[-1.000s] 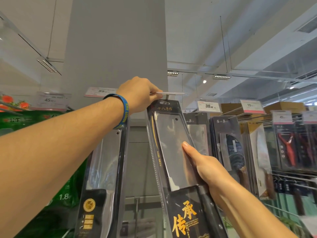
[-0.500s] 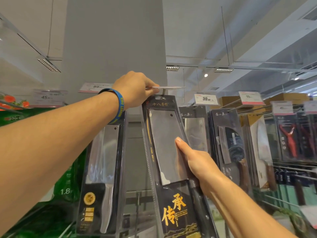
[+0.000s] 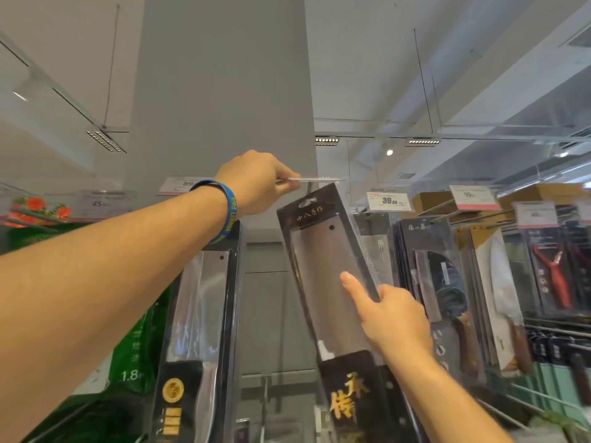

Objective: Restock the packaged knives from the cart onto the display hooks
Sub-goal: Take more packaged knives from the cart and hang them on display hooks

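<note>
Head: packaged knife point(image 3: 321, 266), perhaps on hook point(image 3: 316, 179)

packaged knife point(image 3: 323, 282) tilted more steeply, its top raised closer to the hook point(image 3: 315, 179)

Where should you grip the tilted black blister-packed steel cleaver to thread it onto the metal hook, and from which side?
Pinch the black cleaver pack by its right edge at mid-blade, from the right, as the right hand does: it is flat, its hang hole sits just under the metal hook, and the left hand blocks the left side.
</note>
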Demonstrator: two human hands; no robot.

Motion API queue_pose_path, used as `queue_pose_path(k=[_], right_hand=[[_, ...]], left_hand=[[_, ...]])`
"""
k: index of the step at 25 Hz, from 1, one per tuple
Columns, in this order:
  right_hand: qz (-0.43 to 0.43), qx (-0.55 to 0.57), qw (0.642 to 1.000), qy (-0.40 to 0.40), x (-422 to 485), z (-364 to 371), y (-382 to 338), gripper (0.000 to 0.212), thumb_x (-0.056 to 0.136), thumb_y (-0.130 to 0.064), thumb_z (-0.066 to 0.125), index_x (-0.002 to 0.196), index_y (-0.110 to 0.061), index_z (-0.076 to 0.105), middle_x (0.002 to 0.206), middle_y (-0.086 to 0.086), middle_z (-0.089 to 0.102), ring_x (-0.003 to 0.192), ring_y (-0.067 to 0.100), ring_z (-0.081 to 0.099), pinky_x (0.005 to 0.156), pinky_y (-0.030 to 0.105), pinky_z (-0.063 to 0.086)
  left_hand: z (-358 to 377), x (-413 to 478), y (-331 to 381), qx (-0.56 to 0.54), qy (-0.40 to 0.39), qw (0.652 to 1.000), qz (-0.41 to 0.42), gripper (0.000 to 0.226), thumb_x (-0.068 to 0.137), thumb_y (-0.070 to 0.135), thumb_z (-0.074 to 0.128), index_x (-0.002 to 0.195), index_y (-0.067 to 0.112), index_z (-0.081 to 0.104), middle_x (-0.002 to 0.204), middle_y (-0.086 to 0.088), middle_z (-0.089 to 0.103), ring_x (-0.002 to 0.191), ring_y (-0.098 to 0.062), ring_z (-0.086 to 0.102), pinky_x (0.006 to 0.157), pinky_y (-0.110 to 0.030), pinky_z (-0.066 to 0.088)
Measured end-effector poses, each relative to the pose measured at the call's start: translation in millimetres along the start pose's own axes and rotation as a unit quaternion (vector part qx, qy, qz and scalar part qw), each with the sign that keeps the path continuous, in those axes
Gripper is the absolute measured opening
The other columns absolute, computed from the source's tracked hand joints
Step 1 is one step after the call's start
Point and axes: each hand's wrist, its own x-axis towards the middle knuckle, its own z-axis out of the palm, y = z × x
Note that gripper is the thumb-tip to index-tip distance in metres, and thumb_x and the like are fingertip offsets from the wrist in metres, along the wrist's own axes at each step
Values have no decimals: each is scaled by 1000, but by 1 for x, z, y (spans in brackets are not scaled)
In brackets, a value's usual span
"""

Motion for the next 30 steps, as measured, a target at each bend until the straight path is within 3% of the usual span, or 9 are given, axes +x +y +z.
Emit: queue_pose_path(k=[4, 10, 15, 19, 22, 24, 26, 29, 30], right_hand=[[51, 125, 986, -103, 1, 12, -2, 83, 72, -85, 64, 80, -3, 73, 74, 0, 75, 71, 23, 69, 68, 36, 52], [-44, -48, 997, 35, 1, 1, -5, 72, 80, -85, 52, 55, -18, 40, 54, -5, 49, 53, 16, 49, 49, 33, 29], [-39, 5, 999, -12, 5, 3, -10, 59, 81, -81, 56, 66, -33, 25, 66, -13, 28, 59, 6, 31, 54, 28, 26], [-63, -40, 997, 32, 9, 12, -17, 67, 80, -89, 45, 76, -23, 49, 71, -11, 51, 69, 16, 54, 56, 33, 38], [-20, 34, 998, -39, 15, 14, -15, 74, 79, -88, 49, 86, -16, 64, 95, 4, 74, 91, 29, 70, 79, 40, 55], [8, 79, 994, -78, 11, 16, -8, 76, 77, -87, 55, 89, -14, 74, 88, 2, 77, 85, 26, 73, 84, 42, 58], [11, 66, 995, -80, 10, 15, -8, 75, 75, -87, 57, 88, -15, 77, 80, -2, 77, 79, 21, 72, 77, 36, 57], [20, 89, 990, -109, 18, 10, -18, 71, 74, -84, 62, 93, -16, 76, 89, 0, 76, 85, 23, 72, 82, 38, 58], [23, 97, 989, -108, 21, 7, -20, 67, 75, -82, 64, 91, -18, 74, 88, -3, 74, 82, 20, 71, 76, 34, 57]], left_hand=[[0, 1, -2, -8, 9, 1000, -3, 28, 98, 50, 53, 119, 41, 70, 119, 7, 71, 102, -23, 65, 85, -38, 56], [0, -1, -1, 9, 7, 1000, 7, 29, 98, 51, 51, 120, 42, 69, 122, 6, 70, 103, -25, 65, 84, -39, 56], [0, 1, 1, 19, 10, 1000, 9, 29, 99, 52, 50, 119, 42, 69, 118, 6, 72, 99, -26, 65, 82, -40, 57], [1, 2, -5, 23, 20, 999, 15, 30, 99, 51, 49, 121, 41, 68, 120, 4, 71, 104, -27, 65, 86, -40, 56], [-2, 6, -9, 24, 12, 1000, 13, 35, 99, 55, 46, 118, 40, 71, 112, 1, 73, 94, -28, 66, 81, -42, 57], [-2, 6, -7, 29, 8, 999, 14, 41, 99, 57, 42, 112, 33, 73, 104, -4, 74, 88, -30, 66, 78, -44, 57], [2, 1, -4, 41, 17, 999, 25, 44, 100, 57, 40, 109, 29, 73, 101, -5, 74, 88, -30, 66, 77, -44, 57], [6, -6, -7, 28, 35, 998, 32, 39, 101, 53, 42, 110, 30, 72, 103, -6, 74, 93, -32, 65, 79, -44, 57], [6, -7, -8, 22, 38, 999, 30, 38, 100, 54, 43, 111, 33, 73, 103, -5, 74, 93, -32, 65, 78, -43, 56]])
